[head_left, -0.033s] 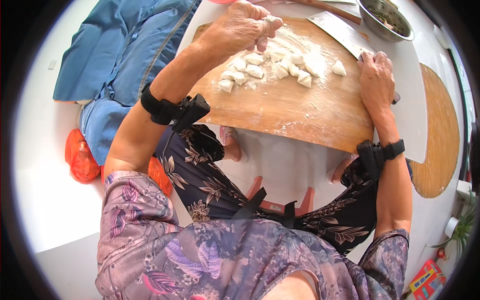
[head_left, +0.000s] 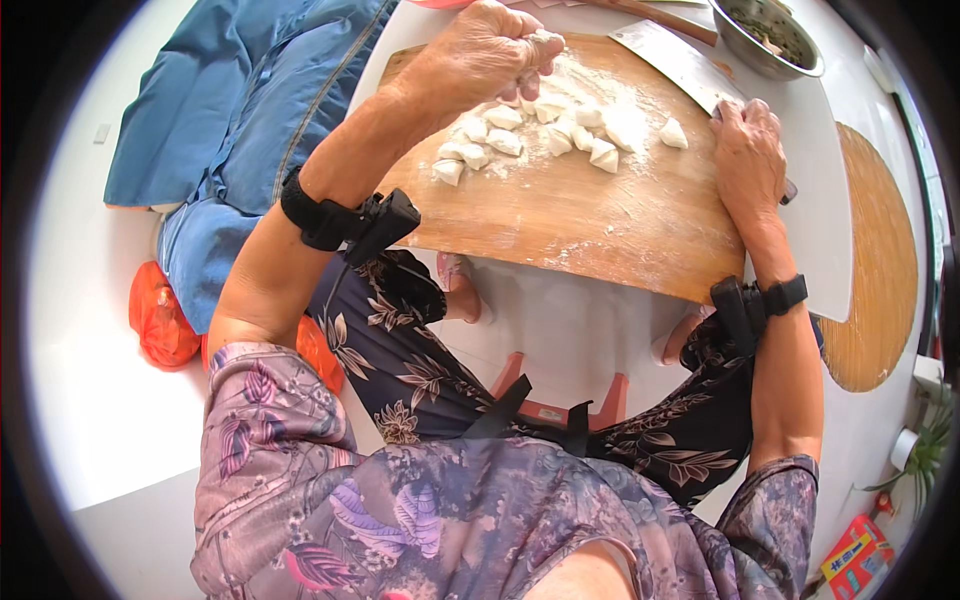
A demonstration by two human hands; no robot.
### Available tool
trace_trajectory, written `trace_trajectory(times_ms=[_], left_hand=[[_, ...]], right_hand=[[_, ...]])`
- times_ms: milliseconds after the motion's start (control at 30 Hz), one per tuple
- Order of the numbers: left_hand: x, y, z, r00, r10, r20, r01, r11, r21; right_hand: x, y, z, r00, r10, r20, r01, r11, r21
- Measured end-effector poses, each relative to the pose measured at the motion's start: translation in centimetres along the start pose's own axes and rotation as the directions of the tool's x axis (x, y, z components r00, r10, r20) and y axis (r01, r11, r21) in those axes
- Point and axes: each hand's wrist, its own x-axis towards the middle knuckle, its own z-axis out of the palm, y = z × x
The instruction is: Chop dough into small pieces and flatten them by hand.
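Note:
Small white dough pieces (head_left: 562, 134) lie scattered in loose flour on a wooden board (head_left: 600, 225). Over the board's far left part hovers my left hand (head_left: 490, 55), its floury fingers curled closed. Whether anything is inside them is hidden. My right hand (head_left: 752, 155), at the board's right edge, is wrapped round the handle of a cleaver (head_left: 675, 62). The wide blade points away to the far left, lying over the board's far right corner, and the handle's end shows below my palm. One dough piece (head_left: 673, 133) sits apart from the others, nearest the cleaver.
Behind the cleaver stands a metal bowl (head_left: 768, 38) with a dark chopped mixture. A wooden rod (head_left: 665, 18) lies beside it. To the right is a round wooden-looking surface (head_left: 872, 270). Blue cloth (head_left: 240, 100) covers something at left, near an orange bag (head_left: 162, 315).

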Motion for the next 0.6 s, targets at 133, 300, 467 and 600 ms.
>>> trace_trajectory(times_ms=[133,300,467,600], left_hand=[[0.9,0.3,1.3,0.993,0.071,0.092,-0.060,0.991,-0.116],[1.1,2.3,2.6,0.995,0.074,-0.068,-0.072,0.997,0.031],[1.8,1.9,1.5,0.986,0.135,-0.102,-0.123,0.986,0.117],[1.9,2.0,1.9,0.962,0.274,0.015,-0.274,0.957,0.099]], right_hand=[[0.2,-0.4,0.0,1.000,-0.008,0.004,0.009,1.000,-0.030],[0.3,-0.3,-0.3,0.999,0.008,0.031,-0.007,1.000,-0.026],[0.4,-0.5,-0.3,1.000,-0.003,0.030,0.003,1.000,-0.029],[0.2,-0.4,-0.1,1.000,0.001,0.011,0.000,0.999,-0.032]])
